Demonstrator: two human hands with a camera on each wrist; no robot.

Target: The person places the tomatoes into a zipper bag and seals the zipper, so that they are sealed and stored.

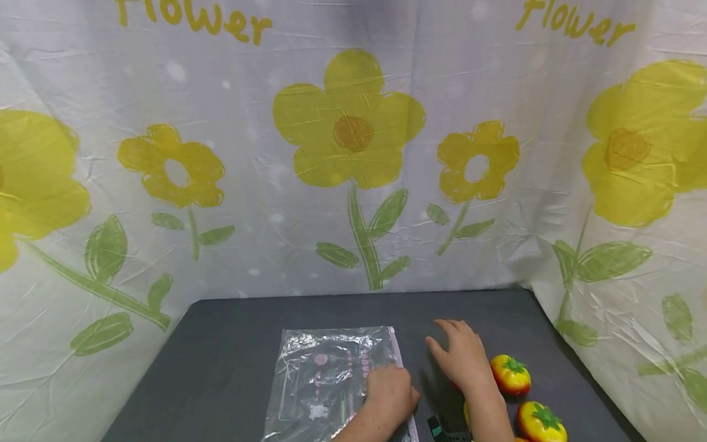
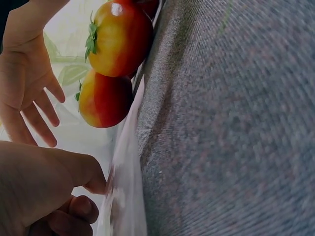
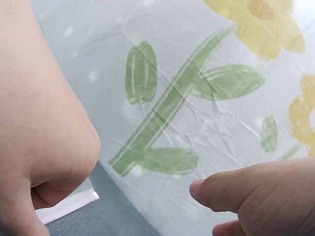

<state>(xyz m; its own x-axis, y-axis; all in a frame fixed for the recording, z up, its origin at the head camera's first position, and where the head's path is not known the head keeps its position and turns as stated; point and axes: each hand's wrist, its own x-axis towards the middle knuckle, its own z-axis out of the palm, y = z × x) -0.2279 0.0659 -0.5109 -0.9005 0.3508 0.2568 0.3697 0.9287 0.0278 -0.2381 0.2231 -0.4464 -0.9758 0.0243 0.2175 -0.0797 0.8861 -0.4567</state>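
A clear plastic zip bag (image 1: pixel 301 368) with pink print lies flat on the dark table. My left hand (image 1: pixel 389 393) grips its right edge at the pale zip strip, fingers curled; in the left wrist view a fingertip (image 2: pixel 100 183) meets the bag's edge. Right of the bag, my right hand (image 1: pixel 461 356) hovers with fingers spread and nothing in them. Beside and beyond the right forearm sit red-and-yellow tomatoes (image 1: pixel 510 376) with green leafy tops, some partly hidden by the arm. Two of them, including a lower tomato (image 2: pixel 105 101), show close up in the left wrist view.
The dark grey table (image 1: pixel 221 368) is enclosed at the back and sides by a white curtain (image 1: pixel 248 233) printed with yellow flowers. A black strap-like piece (image 1: pixel 442 430) with a teal part shows at the bottom, by the right forearm.
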